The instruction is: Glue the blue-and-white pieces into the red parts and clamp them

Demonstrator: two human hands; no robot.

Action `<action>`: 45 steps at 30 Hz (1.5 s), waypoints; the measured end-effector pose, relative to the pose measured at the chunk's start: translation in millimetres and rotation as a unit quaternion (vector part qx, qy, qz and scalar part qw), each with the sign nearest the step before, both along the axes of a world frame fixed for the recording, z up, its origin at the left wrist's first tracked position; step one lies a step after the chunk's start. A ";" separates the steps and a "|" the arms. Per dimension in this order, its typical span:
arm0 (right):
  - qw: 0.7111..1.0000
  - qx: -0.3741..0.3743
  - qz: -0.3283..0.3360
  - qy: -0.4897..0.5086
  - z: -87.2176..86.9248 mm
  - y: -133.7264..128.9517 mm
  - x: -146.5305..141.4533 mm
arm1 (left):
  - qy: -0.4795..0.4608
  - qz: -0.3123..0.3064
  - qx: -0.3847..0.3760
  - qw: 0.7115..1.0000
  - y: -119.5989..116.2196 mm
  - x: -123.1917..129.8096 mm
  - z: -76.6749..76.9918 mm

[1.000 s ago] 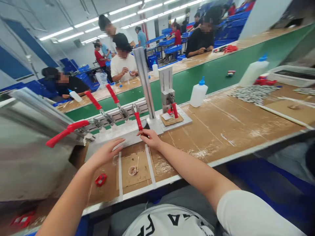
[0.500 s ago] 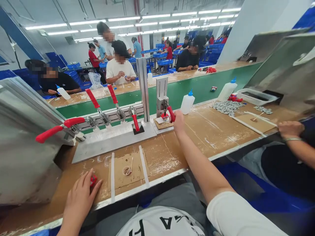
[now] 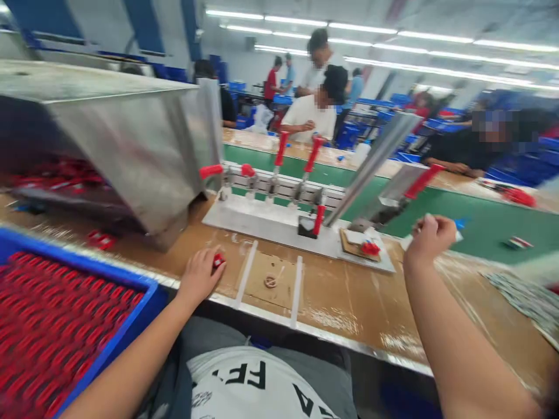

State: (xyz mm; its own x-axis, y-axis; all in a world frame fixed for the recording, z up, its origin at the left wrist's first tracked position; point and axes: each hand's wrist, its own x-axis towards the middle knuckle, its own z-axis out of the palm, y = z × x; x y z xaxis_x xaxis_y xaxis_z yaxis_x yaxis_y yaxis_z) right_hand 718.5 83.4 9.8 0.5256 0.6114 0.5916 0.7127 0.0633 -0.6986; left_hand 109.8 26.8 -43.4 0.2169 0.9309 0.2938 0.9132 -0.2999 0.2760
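Near the worktop's (image 3: 349, 302) front edge, the left hand (image 3: 198, 278) pinches a small red part (image 3: 218, 260) at its fingertips, just left of two white strips (image 3: 246, 273) that frame a cardboard pad. To the right, the right hand (image 3: 430, 235) is clenched around a white bottle (image 3: 456, 233) with a blue tip, raised above the worktop. Between them stands a metal jig (image 3: 271, 220) with red clamps (image 3: 318, 218). A blue bin (image 3: 148, 297) of red parts sits at far left.
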 end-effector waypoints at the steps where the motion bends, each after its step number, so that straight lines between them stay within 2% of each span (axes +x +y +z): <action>1: 0.999 -0.021 -0.048 -0.010 -23.5 -5.8 -0.4 | -0.008 0.003 0.000 1.000 0.1 -0.4 -0.6; 3: 0.992 -0.107 -0.047 -0.054 -59.6 -14.6 -4.2 | -0.019 0.009 -0.002 1.000 0.2 -1.4 -1.8; 4: 0.986 -0.143 -0.050 -0.070 -70.6 -17.8 -7.8 | -0.021 0.010 -0.001 1.000 -0.3 -1.7 -2.4; 6: 0.974 -0.201 -0.039 -0.097 -79.8 -22.2 -15.8 | -0.021 0.007 0.002 1.000 -1.3 -2.1 -3.5; 10: 0.958 -0.220 -0.004 -0.182 -77.4 -36.5 -21.1 | -0.022 -0.007 0.016 1.000 1.2 -3.7 -4.2; 14: 0.945 -0.259 -0.002 -0.199 -83.9 -72.8 -16.7 | -0.025 -0.018 0.031 0.999 4.4 -5.6 -4.2; 18: 0.943 -0.269 0.107 -0.163 -84.7 -103.2 -11.6 | -0.026 -0.020 0.045 0.998 6.8 -6.2 -5.7; 20: 0.939 -0.264 0.171 -0.137 -80.2 -110.6 -9.0 | -0.034 -0.020 0.049 0.998 8.5 -6.4 -6.5; 22: 0.939 -0.257 0.203 -0.102 -75.5 -113.0 -6.3 | -0.042 -0.027 0.049 0.998 10.0 -6.7 -7.1; 24: 0.957 -0.235 0.168 -0.035 -71.4 -109.7 -2.6 | -0.047 -0.033 0.048 0.997 11.0 -7.4 -7.6; 26: 0.974 -0.204 0.093 0.042 -67.2 -99.9 2.5 | -0.053 -0.042 0.047 0.997 11.6 -8.1 -7.8; 28: 0.977 -0.183 0.036 0.101 -61.6 -84.4 8.6 | -0.061 -0.051 0.043 0.996 11.8 -8.5 -7.4; 32: 0.980 -0.130 -0.006 0.149 -50.1 -51.3 9.9 | -0.079 -0.056 0.025 0.995 10.2 -9.8 -5.9; 35: 0.983 -0.070 -0.026 0.170 -48.9 -38.2 -15.4 | -0.104 -0.055 0.010 0.993 6.8 -12.7 -5.8; 38: 0.981 -0.032 0.007 0.191 -55.0 -29.4 -67.0 | -0.141 -0.060 -0.013 0.988 7.4 -9.1 -2.6; 40: 0.974 -0.040 0.079 0.207 -58.3 -17.8 -109.4 | -0.168 -0.063 -0.031 0.983 15.5 4.3 4.4; 42: 0.955 -0.067 0.180 0.226 -56.7 -0.6 -149.5 | -0.191 -0.077 -0.051 0.977 32.3 29.4 14.6; 45: 0.924 -0.083 0.278 0.248 -43.2 24.0 -190.9 | -0.224 -0.154 -0.076 0.959 69.2 82.1 27.0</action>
